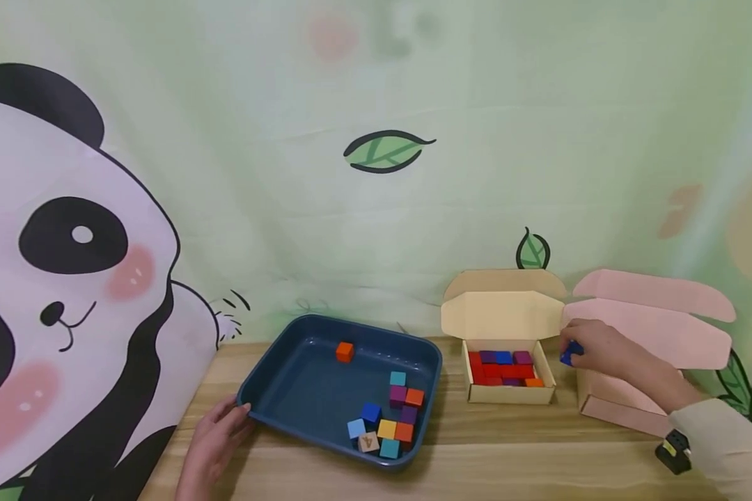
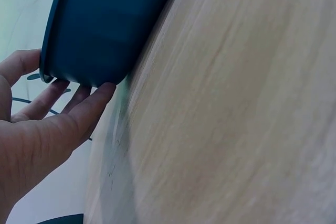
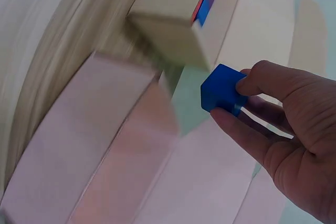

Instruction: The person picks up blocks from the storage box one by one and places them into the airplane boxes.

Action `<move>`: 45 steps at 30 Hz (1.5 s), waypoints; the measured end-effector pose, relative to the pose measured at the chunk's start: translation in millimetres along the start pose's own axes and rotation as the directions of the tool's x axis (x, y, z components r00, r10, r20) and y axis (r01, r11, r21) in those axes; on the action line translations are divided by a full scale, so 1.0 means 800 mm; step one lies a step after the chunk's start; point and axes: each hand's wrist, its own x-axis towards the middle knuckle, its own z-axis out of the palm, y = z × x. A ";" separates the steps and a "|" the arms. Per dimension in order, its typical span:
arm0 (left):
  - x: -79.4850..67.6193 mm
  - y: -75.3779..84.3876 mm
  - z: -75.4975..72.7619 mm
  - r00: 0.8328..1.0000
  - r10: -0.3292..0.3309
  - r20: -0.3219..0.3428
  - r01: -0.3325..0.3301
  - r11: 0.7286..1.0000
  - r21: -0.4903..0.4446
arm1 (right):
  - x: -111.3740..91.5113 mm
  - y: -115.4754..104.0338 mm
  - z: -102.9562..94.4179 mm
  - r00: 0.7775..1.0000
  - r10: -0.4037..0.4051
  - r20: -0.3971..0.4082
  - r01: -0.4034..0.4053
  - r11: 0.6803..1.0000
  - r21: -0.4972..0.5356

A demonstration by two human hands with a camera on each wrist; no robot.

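Observation:
My right hand (image 1: 598, 348) pinches a blue cube (image 3: 223, 90) between thumb and fingers, above the pink box (image 1: 627, 410) and just right of the cream box (image 1: 510, 394). Red, blue, purple and orange cubes fill much of the cream box. At the left corner of a dark blue tray (image 1: 288, 390), my left hand (image 1: 216, 431) holds the rim; the left wrist view has its fingertips (image 2: 108, 87) against the outer wall. Inside the tray an orange cube (image 1: 345, 352) lies alone at the back. Several coloured cubes and a wooden cube marked 4 (image 1: 368, 442) cluster at its right.
Both boxes have raised lids, the cream lid (image 1: 501, 315) and the pink lid (image 1: 652, 334), leaning toward the back. Behind the wooden table (image 1: 489, 445) hangs a green cloth (image 1: 276, 209) printed with a panda and leaves. The right wrist wears a black device (image 1: 673, 451).

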 end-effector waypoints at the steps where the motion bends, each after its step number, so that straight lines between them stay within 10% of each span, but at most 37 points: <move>1: 0.000 0.000 0.000 1.000 -0.003 -0.006 0.003 1.000 0.000 | -0.005 0.007 -0.001 1.000 0.002 0.005 -0.002 1.000 -0.001; 11: 0.001 -0.001 0.002 1.000 -0.002 -0.017 0.002 1.000 -0.008 | -0.037 0.045 0.004 0.995 0.076 0.067 -0.077 0.997 0.008; 45: -0.003 0.000 0.005 1.000 0.004 -0.021 -0.005 1.000 -0.027 | -0.042 0.039 0.013 0.994 0.068 0.089 -0.077 0.992 0.103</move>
